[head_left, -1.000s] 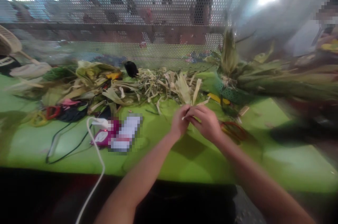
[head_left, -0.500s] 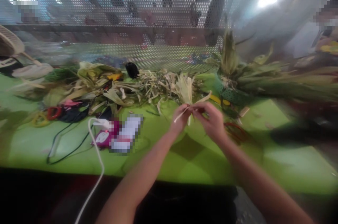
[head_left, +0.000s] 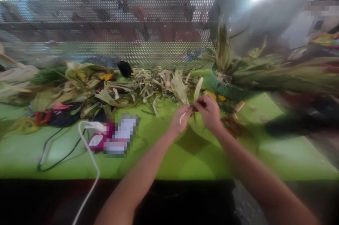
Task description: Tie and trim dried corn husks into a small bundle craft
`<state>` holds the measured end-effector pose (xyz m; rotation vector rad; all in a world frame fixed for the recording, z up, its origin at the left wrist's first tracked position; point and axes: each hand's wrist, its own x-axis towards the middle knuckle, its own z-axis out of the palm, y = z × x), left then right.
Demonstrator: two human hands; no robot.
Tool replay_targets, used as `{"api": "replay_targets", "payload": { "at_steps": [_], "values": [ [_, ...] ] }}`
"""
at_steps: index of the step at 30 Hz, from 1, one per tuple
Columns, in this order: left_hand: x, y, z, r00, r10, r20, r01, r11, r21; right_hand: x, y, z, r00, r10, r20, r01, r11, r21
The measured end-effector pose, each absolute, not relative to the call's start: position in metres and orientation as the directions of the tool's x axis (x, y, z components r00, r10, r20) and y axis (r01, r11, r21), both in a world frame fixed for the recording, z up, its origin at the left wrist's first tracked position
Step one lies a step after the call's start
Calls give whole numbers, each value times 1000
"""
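Pale dried corn husks [head_left: 180,89] fan upward from the closed fingers of my left hand [head_left: 180,120], and a thin whitish strip [head_left: 183,115] hangs over that hand. Close beside it, my right hand [head_left: 210,113] is closed in a pinch on a separate narrow husk strip [head_left: 198,89], which stands upright above its fingertips. The fingertips of both hands meet or nearly meet just above the green tabletop [head_left: 159,154]. The exact grip between them is partly hidden and blurred.
Loose husks [head_left: 111,96] lie along the back by a perforated metal panel [head_left: 164,53]. At left are a phone [head_left: 123,135], a magenta device [head_left: 99,140] with a white cable [head_left: 97,172], and red [head_left: 42,118] handles. A green basket [head_left: 225,89] holds husks at right.
The husk strip in my right hand has swung from slanting right to nearly upright. The husk fan in my left hand looks narrower and leans left. The whole view has shifted slightly.
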<state>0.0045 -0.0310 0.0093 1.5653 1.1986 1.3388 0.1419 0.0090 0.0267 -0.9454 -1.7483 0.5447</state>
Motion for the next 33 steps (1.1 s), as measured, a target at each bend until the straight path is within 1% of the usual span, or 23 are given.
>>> {"api": "replay_targets", "payload": {
  "at_steps": [3,5,8,11,13,16,18,20,22,25,27,29,31,33],
  "values": [
    [4,-30,10,40,954,297,200,-299,933,142,10,25,-116,807,579,326,582,-746],
    [3,-29,10,43,959,280,195,-283,939,142,11,24,-106,822,559,305,562,-769],
    [0,-30,10,29,979,199,138,-202,970,143,12,25,-132,860,494,253,511,-822],
    [-3,-31,10,-59,989,135,61,-131,990,141,12,22,-131,873,470,251,488,-836],
    [-6,-30,10,-130,986,106,0,-107,994,139,11,19,-179,878,445,270,479,-836],
    [-8,-27,7,-180,980,85,-62,-97,993,134,8,13,-310,863,399,269,483,-833],
    [-9,-24,4,-211,975,76,-53,-89,995,133,5,13,-363,833,418,298,529,-794],
    [-10,-21,2,-247,966,72,-7,-76,997,134,2,16,-392,785,481,362,612,-704],
    [-9,-21,0,-260,958,125,51,-115,992,135,-2,22,-423,719,552,401,694,-598],
    [-7,-24,-2,-234,945,230,125,-206,971,133,-13,29,-514,599,615,377,801,-465],
    [-5,-28,-2,-205,943,261,185,-224,957,131,-20,32,-584,510,631,350,860,-371],
    [-4,-31,0,-190,942,275,244,-226,943,130,-24,32,-617,456,642,347,889,-298],
    [-4,-30,2,-190,949,253,230,-208,951,132,-25,33,-597,461,657,355,886,-299],
    [-6,-27,4,-192,964,184,135,-160,978,136,-22,35,-532,511,675,359,858,-366]
  ]
}}
